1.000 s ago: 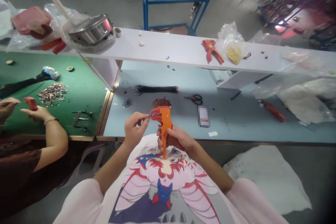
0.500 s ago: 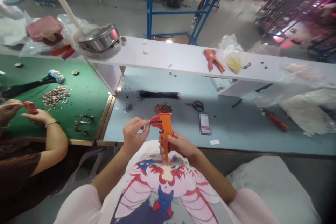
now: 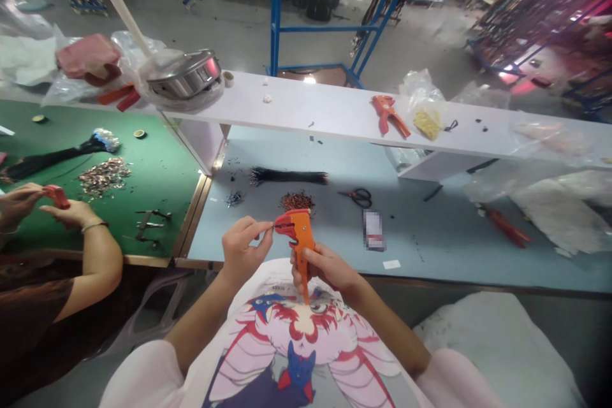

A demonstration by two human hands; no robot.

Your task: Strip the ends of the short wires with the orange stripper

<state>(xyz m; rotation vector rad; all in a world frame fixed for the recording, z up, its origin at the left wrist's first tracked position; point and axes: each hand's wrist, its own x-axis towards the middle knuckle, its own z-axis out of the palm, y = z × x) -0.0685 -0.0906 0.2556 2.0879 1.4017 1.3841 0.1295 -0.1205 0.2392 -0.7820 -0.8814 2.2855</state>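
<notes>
One orange wire stripper [image 3: 300, 236] is held up over the near edge of a pale blue table [image 3: 215, 236], just in front of the person's printed T-shirt [image 3: 296, 331]. Its long axis stands nearly upright in the head view, with the beaked jaw end at the top, turned toward the person's left, and the handle tail pointing down at the chest. The right hand [image 3: 325, 271] is the nearer one: its grip is clenched round the handle, fingers wrapped across the orange body. The left hand [image 3: 243, 250] sits just beside the jaw end, thumb and forefinger pinched together with their tips almost at the mouth. What looks like a thin wire [image 3: 266, 224] runs from that pinch toward the mouth, though it is too fine to be sure of from this view. Farther out on the table lie a bundle of black wires [image 3: 287, 176], a small heap of copper-coloured bits [image 3: 296, 201] and black-handled scissors [image 3: 361, 197], with a second orange stripper [image 3: 388, 115] up on a white shelf [image 3: 310, 105]
</notes>
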